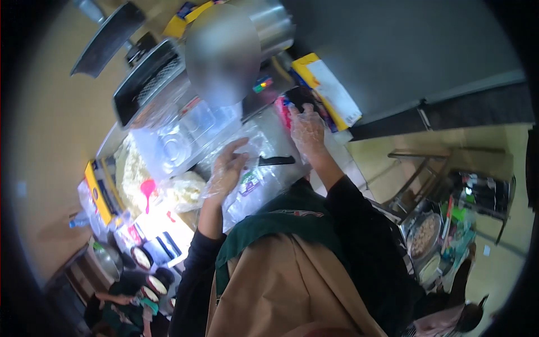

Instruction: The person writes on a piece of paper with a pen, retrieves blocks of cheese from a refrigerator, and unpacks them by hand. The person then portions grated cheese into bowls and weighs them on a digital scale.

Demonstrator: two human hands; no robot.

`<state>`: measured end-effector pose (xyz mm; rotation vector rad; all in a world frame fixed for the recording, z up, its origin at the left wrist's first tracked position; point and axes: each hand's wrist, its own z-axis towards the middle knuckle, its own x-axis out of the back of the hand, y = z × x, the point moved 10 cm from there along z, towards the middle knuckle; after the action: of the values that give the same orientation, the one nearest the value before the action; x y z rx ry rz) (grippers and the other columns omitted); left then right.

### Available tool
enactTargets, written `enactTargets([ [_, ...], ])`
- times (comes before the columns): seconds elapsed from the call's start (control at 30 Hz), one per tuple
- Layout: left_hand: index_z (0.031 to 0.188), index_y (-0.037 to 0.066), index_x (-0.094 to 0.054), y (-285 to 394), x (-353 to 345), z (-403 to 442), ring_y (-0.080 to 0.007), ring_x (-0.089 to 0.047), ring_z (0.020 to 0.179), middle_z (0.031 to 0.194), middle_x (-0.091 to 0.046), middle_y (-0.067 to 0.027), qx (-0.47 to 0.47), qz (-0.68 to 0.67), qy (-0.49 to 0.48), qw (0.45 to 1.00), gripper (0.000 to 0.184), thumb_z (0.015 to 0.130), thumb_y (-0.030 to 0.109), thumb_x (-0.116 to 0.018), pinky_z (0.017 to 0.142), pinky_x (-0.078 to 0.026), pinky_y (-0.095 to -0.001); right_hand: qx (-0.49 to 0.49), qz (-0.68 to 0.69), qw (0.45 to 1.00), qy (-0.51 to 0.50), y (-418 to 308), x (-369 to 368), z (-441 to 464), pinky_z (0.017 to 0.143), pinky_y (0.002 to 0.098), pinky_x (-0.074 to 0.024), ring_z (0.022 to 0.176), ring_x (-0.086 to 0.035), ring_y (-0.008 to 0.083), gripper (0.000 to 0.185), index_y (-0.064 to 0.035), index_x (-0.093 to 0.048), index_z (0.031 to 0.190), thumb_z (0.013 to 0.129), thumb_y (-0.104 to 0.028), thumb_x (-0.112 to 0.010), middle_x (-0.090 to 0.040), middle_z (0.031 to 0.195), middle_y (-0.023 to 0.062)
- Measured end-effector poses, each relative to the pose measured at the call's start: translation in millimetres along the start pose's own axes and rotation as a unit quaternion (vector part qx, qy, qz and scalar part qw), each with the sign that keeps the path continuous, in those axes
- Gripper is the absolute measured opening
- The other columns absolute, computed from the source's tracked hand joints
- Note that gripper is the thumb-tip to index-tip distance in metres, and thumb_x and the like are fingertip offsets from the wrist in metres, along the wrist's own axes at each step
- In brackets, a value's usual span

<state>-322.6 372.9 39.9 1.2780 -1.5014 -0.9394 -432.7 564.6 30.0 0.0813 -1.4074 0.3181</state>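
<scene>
My left hand, in a clear plastic glove, is over a clear plastic bag with its fingers apart and nothing gripped. A knife with a black handle lies on the plastic between my hands. My right hand, also gloved, reaches to a pink and dark packet beside a yellow and white box. Its fingers touch the packet, but whether they grip it cannot be made out. Clear plastic containers stand beyond my left hand.
A pink spoon rests by a heap of pale crumbly food. At the upper left is a metal grater tray. A dark surface fills the upper right. Co-workers' arms show at the lower left; another person is at the lower right.
</scene>
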Motion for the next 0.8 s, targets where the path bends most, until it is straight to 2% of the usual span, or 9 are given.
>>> enactTargets([
  [0.07,0.127,0.003,-0.054,3.8,3.0,-0.7,-0.0141,-0.058,0.079,0.092,-0.063,-0.0096,0.01,-0.01,0.008,1.0,0.038,0.089,0.008,-0.056,0.071,-0.049,-0.0289,-0.01,0.07,0.997,0.01,9.8,47.7,-0.1,0.084,0.0459,-0.0473,0.095,-0.06,0.0335,0.033,-0.0134,-0.059,0.117,0.084,-0.02,-0.06,-0.055,0.113,0.017],
  [0.1,0.128,0.004,-0.053,6.1,0.4,-0.2,-0.0143,-0.058,0.08,0.092,-0.062,-0.0089,0.008,-0.017,-0.001,1.0,0.038,0.09,0.008,-0.055,0.072,-0.049,-0.0291,-0.02,0.06,0.998,0.017,18.1,71.3,-3.1,0.084,0.0459,-0.0473,0.095,-0.06,0.0335,0.033,-0.0134,-0.059,0.117,0.084,-0.02,-0.06,-0.055,0.113,0.017],
  [0.17,0.128,0.004,-0.053,10.3,-4.3,2.7,-0.0145,-0.058,0.081,0.092,-0.062,-0.0087,-0.007,-0.012,-0.022,1.0,0.038,0.09,0.008,-0.055,0.073,-0.049,-0.0289,0.03,-0.002,0.992,0.12,30.4,142.3,-13.9,0.083,0.0448,-0.0467,0.096,-0.059,0.0308,0.031,-0.0119,-0.06,0.113,0.084,-0.02,-0.062,-0.058,0.109,0.0127],
  [0.23,0.128,0.004,-0.053,15.3,-10.2,4.9,-0.0142,-0.058,0.082,0.093,-0.061,-0.0077,-0.02,-0.01,-0.037,0.999,0.038,0.091,0.009,-0.054,0.074,-0.049,-0.0282,0.017,-0.115,0.987,0.109,51.3,212.2,-16.9,0.082,0.0425,-0.0458,0.097,-0.058,0.0281,0.025,-0.0106,-0.061,0.108,0.084,-0.018,-0.061,-0.06,0.102,0.0087],
  [0.33,0.128,0.005,-0.053,12.6,-14.8,6.7,-0.0135,-0.058,0.082,0.095,-0.062,-0.0078,-0.02,-0.038,-0.039,0.998,0.037,0.091,0.009,-0.054,0.074,-0.049,-0.0277,0.063,-0.29,0.937,0.183,79.8,282.1,-27.2,0.089,0.044,-0.0421,0.095,-0.056,0.0255,0.019,-0.0086,-0.06,0.096,0.078,-0.014,-0.057,-0.058,0.095,0.0084],
  [0.4,0.127,0.005,-0.054,23.6,-14.2,-0.1,-0.012,-0.057,0.084,0.098,-0.062,-0.0088,-0.037,-0.033,-0.006,0.999,0.038,0.089,0.008,-0.055,0.073,-0.049,-0.027,0.068,-0.354,0.924,0.129,101.7,303.9,-27.6,0.096,0.0444,-0.0392,0.098,-0.055,0.0239,0.021,-0.0107,-0.06,0.097,0.076,-0.014,-0.058,-0.057,0.096,0.007],
  [0.53,0.123,0.007,-0.057,43.8,-30.0,-20.1,-0.0172,-0.059,0.089,0.106,-0.062,-0.0099,-0.091,0.036,-0.006,0.995,0.037,0.087,0.009,-0.057,0.08,-0.048,-0.0314,0.151,-0.353,0.915,0.122,118.6,304.0,-30.3,0.103,0.0448,-0.0333,0.111,-0.052,0.0221,0.031,-0.0106,-0.059,0.104,0.076,-0.022,-0.063,-0.058,0.106,0.0046],
  [0.6,0.126,0.003,-0.054,63.0,-50.5,-32.2,-0.0165,-0.059,0.09,0.119,-0.06,-0.0083,-0.149,0.094,0.005,0.984,0.038,0.089,0.009,-0.055,0.081,-0.048,-0.0303,0.18,-0.358,0.907,0.13,119.4,299.7,-30.9,0.104,0.0444,-0.0328,0.11,-0.052,0.0211,0.032,-0.0108,-0.059,0.108,0.077,-0.021,-0.062,-0.057,0.108,0.0044],
  [0.8,0.125,0.004,-0.055,68.6,-157.1,-50.7,-0.0198,-0.06,0.098,0.118,-0.061,-0.0111,-0.129,0.083,-0.002,0.988,0.036,0.089,0.009,-0.056,0.088,-0.046,-0.0319,0.221,-0.359,0.898,0.125,141.2,292.3,-36.8,0.104,0.0428,-0.0335,0.111,-0.051,0.0214,0.036,-0.0102,-0.059,0.113,0.078,-0.018,-0.06,-0.055,0.111,0.0051],
])
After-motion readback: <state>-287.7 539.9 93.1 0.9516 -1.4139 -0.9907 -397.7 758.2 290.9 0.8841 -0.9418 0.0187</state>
